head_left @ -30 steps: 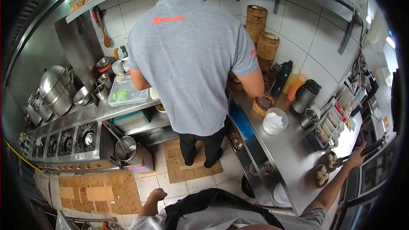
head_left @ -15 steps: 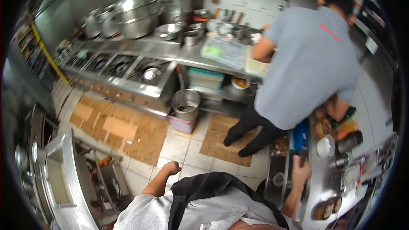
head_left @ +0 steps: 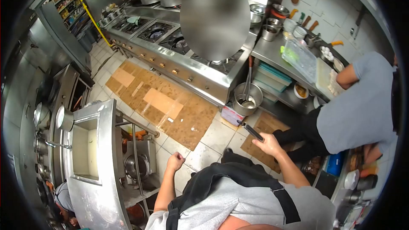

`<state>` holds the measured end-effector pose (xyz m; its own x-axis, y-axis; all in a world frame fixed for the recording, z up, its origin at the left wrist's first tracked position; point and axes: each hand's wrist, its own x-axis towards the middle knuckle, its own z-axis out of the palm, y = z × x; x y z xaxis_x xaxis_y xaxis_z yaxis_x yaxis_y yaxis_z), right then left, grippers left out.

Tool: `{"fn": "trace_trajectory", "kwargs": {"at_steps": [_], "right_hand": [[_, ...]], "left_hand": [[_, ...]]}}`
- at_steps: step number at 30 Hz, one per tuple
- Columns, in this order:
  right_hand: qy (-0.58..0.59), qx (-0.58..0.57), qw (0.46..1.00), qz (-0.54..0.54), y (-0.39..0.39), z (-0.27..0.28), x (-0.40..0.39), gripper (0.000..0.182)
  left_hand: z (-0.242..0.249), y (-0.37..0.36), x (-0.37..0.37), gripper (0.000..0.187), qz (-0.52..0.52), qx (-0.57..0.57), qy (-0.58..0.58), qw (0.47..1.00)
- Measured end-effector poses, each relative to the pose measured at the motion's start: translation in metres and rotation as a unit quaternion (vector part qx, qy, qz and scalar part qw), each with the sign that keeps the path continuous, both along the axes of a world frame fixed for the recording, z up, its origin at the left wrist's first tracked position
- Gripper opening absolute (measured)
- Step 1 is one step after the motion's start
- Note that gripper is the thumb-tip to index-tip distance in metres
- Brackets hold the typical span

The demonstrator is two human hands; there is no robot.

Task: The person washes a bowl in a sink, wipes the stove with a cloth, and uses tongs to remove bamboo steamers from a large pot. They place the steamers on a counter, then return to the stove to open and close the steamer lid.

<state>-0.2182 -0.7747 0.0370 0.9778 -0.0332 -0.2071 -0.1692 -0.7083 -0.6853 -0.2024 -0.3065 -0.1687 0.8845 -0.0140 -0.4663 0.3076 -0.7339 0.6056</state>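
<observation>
My left hand (head_left: 175, 161) is out in front of my torso, low-center in the head view, fingers curled in, knuckles forward. Left forearm runs up from the bottom edge, near upright in view. My right hand (head_left: 269, 144) is further right and slightly higher, fingers closed in a grip, thumb side up front. Right forearm angles from lower right up-left to it. Hands well apart, both arms bare below the sleeves.

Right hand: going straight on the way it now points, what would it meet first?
Beyond its black tool, probably the pink-edged tub under the steel pot, though depth is unclear.
</observation>
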Motion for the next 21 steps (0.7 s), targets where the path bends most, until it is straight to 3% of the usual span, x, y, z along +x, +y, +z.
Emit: {"fn": "trace_trajectory", "kwargs": {"at_steps": [2,4,7,10,14,16,21], "right_hand": [[0.001,0.022,1.0,0.014,0.01,-0.003,0.042,0.035],[-0.029,0.031,0.999,0.029,0.021,0.006,0.083,0.034],[-0.064,0.088,0.994,0.013,0.024,0.002,0.143,0.036],[-0.151,0.15,0.977,-0.02,0.017,-0.012,0.2,0.032],[-0.138,0.259,0.948,-0.123,0.013,0.02,0.262,0.02],[-0.154,0.277,0.938,-0.14,0.005,0.033,0.296,0.02],[-0.197,0.274,0.919,-0.203,-0.015,0.057,0.348,0.019]], "left_hand": [[-0.001,-0.005,0.022,0.022,0.049,-0.045,-0.02,0.998],[0.013,-0.017,0.054,0.022,0.031,-0.154,-0.022,0.987],[0.062,-0.041,0.136,0.021,0.0,-0.2,-0.035,0.979],[0.092,-0.059,0.239,0.019,-0.042,-0.179,-0.114,0.976],[0.159,-0.087,0.361,0.018,-0.107,-0.146,-0.135,0.974],[0.183,-0.098,0.422,0.015,-0.178,-0.206,-0.22,0.937],[0.33,-0.129,0.532,0.005,-0.184,-0.143,-0.274,0.933]]}}
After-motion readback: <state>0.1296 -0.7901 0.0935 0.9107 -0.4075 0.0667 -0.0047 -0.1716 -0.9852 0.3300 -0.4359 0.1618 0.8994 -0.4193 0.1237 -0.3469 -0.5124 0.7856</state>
